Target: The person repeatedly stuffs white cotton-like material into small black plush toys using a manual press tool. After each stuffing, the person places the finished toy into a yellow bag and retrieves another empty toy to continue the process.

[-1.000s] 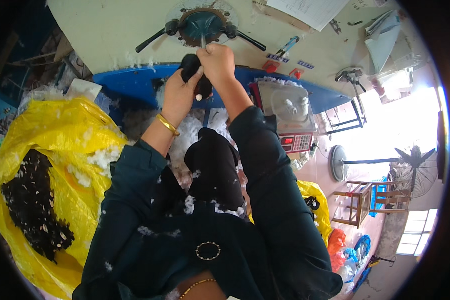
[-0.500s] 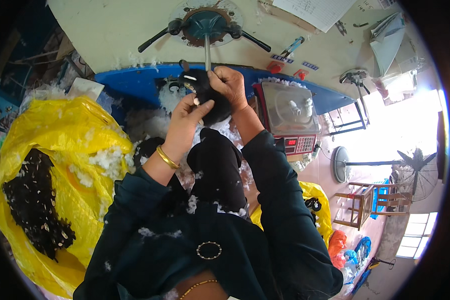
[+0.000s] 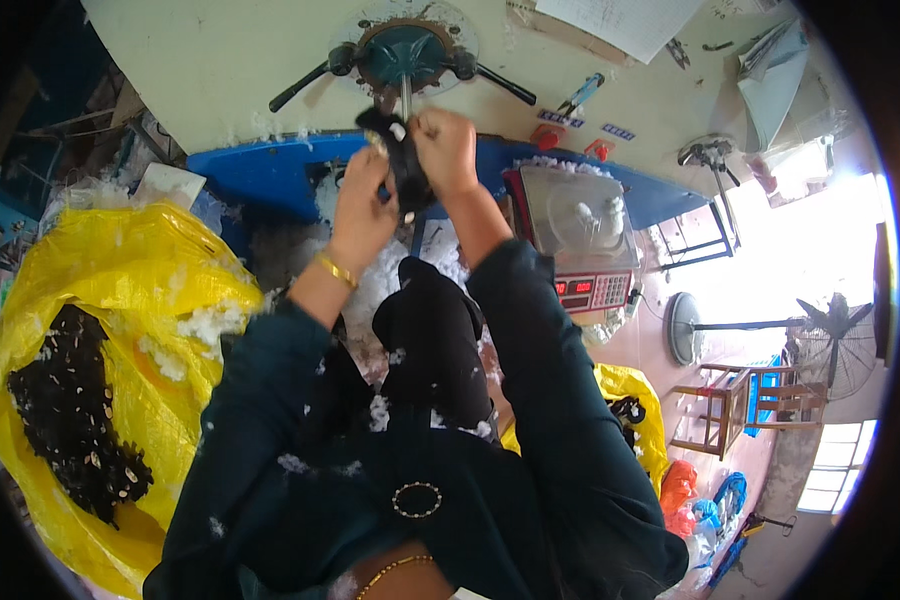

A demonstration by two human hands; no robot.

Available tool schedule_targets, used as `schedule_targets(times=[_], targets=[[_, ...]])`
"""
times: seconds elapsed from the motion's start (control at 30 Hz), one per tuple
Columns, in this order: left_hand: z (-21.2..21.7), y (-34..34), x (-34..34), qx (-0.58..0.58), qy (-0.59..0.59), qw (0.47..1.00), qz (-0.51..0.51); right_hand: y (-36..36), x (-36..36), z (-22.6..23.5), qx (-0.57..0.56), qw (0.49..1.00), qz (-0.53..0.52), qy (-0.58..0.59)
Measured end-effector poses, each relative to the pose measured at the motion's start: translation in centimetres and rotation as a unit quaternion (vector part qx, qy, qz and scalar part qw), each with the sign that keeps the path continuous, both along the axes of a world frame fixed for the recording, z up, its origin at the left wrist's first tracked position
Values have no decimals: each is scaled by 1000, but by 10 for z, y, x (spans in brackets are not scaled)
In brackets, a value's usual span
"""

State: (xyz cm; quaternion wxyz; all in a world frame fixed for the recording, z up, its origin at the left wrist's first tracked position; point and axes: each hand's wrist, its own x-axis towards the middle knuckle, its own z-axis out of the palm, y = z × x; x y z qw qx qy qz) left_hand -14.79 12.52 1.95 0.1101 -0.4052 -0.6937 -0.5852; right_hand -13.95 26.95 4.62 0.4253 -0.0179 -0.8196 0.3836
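A black plush toy [image 3: 407,170] with small white and pale patches hangs between my hands, just below a machine's metal tube [image 3: 406,95]. My left hand [image 3: 365,208], blurred a little, is closed on the toy's left side with the fingertips at its edge. On the other side my right hand [image 3: 444,148] is wrapped round the toy's upper part, close against the tube. Whether the tube's end sits inside the toy is hidden by the toy and my fingers. The machine's round green hub [image 3: 404,55] has a black handle on either side.
A yellow sack [image 3: 135,250] at left holds black plush pieces [image 3: 75,410] and white fluff. White stuffing [image 3: 375,275] lies under my hands. A red scale [image 3: 580,230] stands at right by the blue table edge [image 3: 260,160]; farther right are a fan [image 3: 832,350] and wooden stools [image 3: 705,415].
Both hands have lifted the toy up toward the tube, and it has turned narrower to the view. My right hand has gone slightly up; my left has moved left.
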Motion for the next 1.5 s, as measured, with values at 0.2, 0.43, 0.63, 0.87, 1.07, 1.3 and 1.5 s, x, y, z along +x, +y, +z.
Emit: schedule_targets(times=[0.2,0.43,0.63,0.87,1.07,1.3,1.5], targets=[[-7,-20,8,44,-104,989,-91,-17,24,11,-8,1000,-4,-28],[29,-29,1,117,-489,831,-237,-18,12,28,-85,992,-31,-88],[-17,-47,-7,190,-489,803,-283,-21,45,14,-141,984,58,-92],[-10,-25,28,196,-535,774,-276,10,53,-2,-250,941,202,-105],[-14,-22,44,196,-509,815,-198,8,75,25,-67,975,142,-156],[18,-29,65,167,-418,885,-123,-25,102,36,0,965,167,-201],[53,-17,57,168,-422,883,-123,6,80,47,-392,820,313,-275]])
